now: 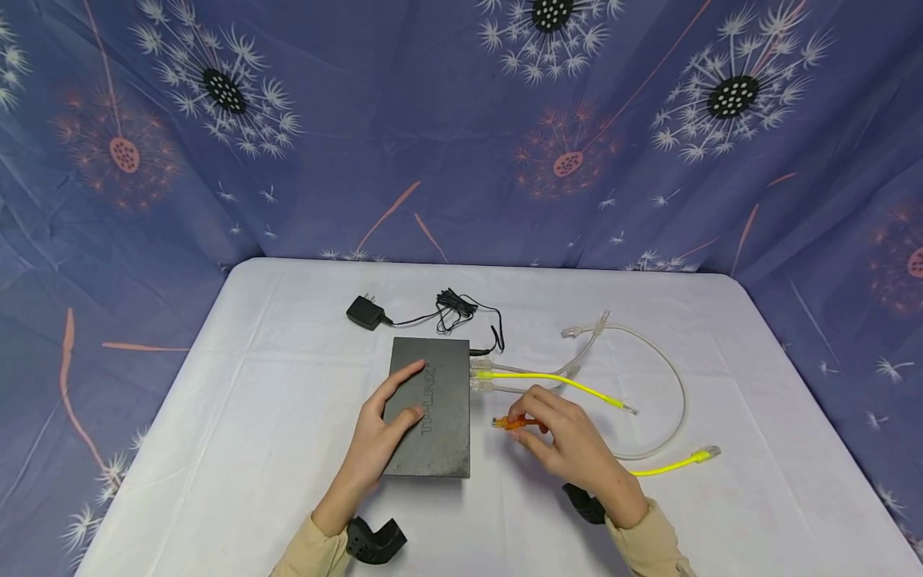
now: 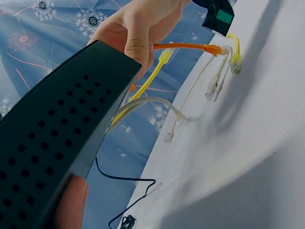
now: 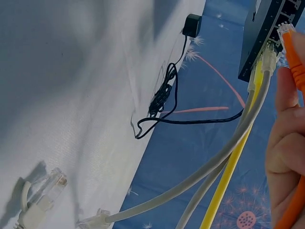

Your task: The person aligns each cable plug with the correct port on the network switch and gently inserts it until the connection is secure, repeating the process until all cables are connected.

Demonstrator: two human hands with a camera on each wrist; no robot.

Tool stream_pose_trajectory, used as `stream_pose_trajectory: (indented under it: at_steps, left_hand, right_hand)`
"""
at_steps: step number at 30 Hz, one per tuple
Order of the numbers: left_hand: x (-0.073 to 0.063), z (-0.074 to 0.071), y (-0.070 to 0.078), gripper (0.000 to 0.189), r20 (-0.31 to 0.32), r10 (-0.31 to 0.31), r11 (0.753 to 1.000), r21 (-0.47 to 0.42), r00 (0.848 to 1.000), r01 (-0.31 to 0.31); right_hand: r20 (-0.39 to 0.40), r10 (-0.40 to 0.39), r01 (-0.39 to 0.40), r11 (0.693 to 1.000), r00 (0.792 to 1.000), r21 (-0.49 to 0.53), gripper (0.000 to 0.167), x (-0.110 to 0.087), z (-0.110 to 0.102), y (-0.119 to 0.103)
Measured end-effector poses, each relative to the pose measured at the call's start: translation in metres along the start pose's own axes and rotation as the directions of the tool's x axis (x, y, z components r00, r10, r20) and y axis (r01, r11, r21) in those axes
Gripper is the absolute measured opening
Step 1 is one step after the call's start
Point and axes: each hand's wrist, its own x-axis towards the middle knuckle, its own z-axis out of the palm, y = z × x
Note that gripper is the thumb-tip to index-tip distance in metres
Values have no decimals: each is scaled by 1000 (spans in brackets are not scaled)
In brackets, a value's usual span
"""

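A black TP-LINK network switch (image 1: 443, 457) lies under my left hand (image 1: 382, 433), which holds it by its left side with thumb and a finger across the top. The remaining left fingers are hidden. Between the fingertips of my right hand (image 1: 570, 441) is the plug of an orange network cable (image 1: 513, 422), pointing at the switch's right side, a short gap away. In the right wrist view, that orange plug (image 3: 289, 47) stands before the row of ports. Grey cables (image 1: 497, 389) and a yellow cable (image 1: 534, 375) are plugged in beside it.
A black power adapter (image 1: 365, 313) with a bundled cord (image 1: 456, 303) lies behind the switch, its lead running to the switch's back right corner. Loose ends of the grey cable (image 1: 683, 393) and yellow cable (image 1: 678, 465) spread over the white table (image 1: 216, 449) at right.
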Motion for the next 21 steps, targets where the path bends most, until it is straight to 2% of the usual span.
stream_pose_trajectory:
  at_steps: [2, 6, 12, 21]
  left_hand:
    - [0, 0, 0, 56, -1, 3, 1000, 0, 1000, -3]
    - [0, 0, 0, 56, -1, 5, 1000, -1, 1000, -5]
    - [0, 0, 0, 56, -3, 0, 1000, -3, 1000, 0]
    - [0, 1, 0, 56, -3, -5, 1000, -7, 1000, 5]
  right_hand:
    - [4, 0, 0, 1000, 1000, -4, 32, 0, 0, 0]
    - [7, 5, -5, 1000, 1000, -28, 12, 0, -1, 1]
    - [-17, -7, 6, 995, 1000, -95, 23, 1, -1, 2]
    - [-44, -43, 37, 990, 998, -139, 7, 1, 1, 2]
